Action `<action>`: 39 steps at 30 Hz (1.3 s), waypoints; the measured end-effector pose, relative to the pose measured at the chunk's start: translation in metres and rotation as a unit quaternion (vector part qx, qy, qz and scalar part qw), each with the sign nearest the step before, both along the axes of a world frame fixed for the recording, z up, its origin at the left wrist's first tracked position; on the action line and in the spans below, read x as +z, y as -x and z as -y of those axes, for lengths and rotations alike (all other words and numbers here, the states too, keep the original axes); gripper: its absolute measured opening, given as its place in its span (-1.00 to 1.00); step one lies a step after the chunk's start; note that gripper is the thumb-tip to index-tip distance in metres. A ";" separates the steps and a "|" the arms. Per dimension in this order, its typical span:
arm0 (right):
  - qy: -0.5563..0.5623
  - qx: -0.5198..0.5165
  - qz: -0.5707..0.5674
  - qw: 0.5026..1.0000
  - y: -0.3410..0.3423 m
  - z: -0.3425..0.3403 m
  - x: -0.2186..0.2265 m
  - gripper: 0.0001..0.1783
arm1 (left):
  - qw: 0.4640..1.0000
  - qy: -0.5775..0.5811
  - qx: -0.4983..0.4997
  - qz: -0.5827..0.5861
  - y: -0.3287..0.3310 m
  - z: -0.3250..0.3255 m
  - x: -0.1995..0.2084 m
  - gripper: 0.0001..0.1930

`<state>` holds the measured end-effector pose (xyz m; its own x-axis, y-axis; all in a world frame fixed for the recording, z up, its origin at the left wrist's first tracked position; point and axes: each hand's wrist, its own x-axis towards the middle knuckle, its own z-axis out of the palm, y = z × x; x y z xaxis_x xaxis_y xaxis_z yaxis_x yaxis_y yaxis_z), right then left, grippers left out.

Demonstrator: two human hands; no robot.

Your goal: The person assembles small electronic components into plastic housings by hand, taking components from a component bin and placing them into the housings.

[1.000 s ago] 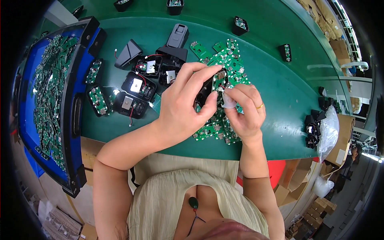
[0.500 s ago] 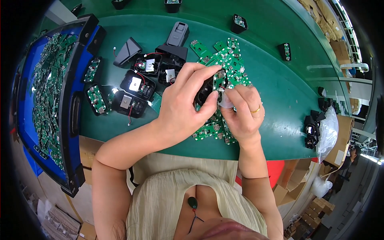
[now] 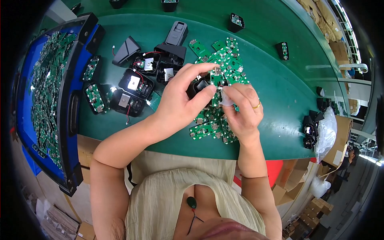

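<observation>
My left hand (image 3: 179, 97) is closed around a small black plastic housing (image 3: 199, 85), partly hidden by its fingers. At the housing's right side a green circuit board (image 3: 216, 77) shows between my left fingertips and thumb. Close beside it, my right hand (image 3: 245, 107) pinches a whitish, translucent small piece (image 3: 227, 98) against the board's lower end. Exactly how piece and board meet is hidden by the fingers. Under both hands lies a loose pile of green circuit boards (image 3: 233, 64).
Black housings (image 3: 136, 83) with red wires and silver plates lie left of my hands. A blue, black-framed bin (image 3: 75, 108) full of boards stands further left. Filled housings (image 3: 237, 23) sit along the far side. A clear plastic bag (image 3: 327, 132) rests at the green table's (image 3: 280, 108) right end.
The black housing has turned in my left hand, showing the board more from the side. My left thumb has shifted slightly up and left. My right hand keeps its pinch, nearly in place.
</observation>
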<state>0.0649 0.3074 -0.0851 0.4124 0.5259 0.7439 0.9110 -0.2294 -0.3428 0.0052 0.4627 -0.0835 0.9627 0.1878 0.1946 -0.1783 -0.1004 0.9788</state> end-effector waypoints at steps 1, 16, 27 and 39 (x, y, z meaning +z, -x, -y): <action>0.002 0.001 0.000 1.000 0.000 0.001 0.001 -0.63 | 0.999 0.022 -0.014 -0.021 0.000 0.000 0.003 -0.64; -0.003 -0.015 -0.059 0.998 -0.001 -0.004 -0.013 -0.64 | 0.997 -0.066 0.036 0.002 -0.003 0.000 0.002 -0.63; -0.189 0.085 -0.587 0.783 0.019 -0.009 0.007 -0.59 | 0.982 -0.142 0.026 0.122 0.002 0.007 0.008 -0.61; -0.257 0.108 -0.534 0.798 0.016 -0.021 0.002 -0.72 | 0.964 -0.178 0.050 0.190 0.002 0.013 -0.009 -0.56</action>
<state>0.0494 0.3286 -0.0832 0.8967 0.4091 0.1687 0.0355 0.3134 -0.9489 0.0035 0.4494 -0.0922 0.7896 0.1328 0.5991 -0.4891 -0.4536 0.7450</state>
